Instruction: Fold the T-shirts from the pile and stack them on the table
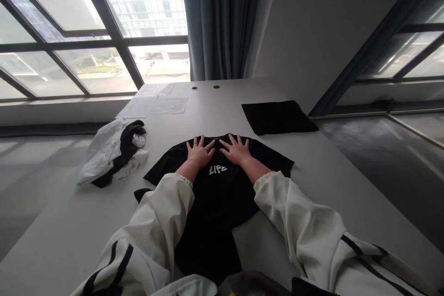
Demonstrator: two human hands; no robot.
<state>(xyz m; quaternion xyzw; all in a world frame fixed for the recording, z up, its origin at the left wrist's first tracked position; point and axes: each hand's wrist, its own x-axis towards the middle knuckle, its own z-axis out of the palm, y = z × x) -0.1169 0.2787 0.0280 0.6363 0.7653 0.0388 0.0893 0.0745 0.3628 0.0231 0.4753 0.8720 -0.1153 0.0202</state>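
A black T-shirt (222, 199) with a small white print lies spread on the white table, its collar pointing away from me and its sleeves out to both sides. My left hand (199, 152) rests flat on the shirt left of the collar, fingers spread. On the other side of the collar, my right hand (237, 150) presses flat with its fingers apart. Neither hand grips the cloth. The shirt's lower part runs toward my body and is partly hidden by my left sleeve.
A folded black cloth (279, 118) lies at the right back of the table (222, 101). To the left sits a heap of white and black clothes (107, 155). Paper sheets (168, 105) lie at the back left, near two round holes. Windows and a blue curtain (222, 18) stand beyond.
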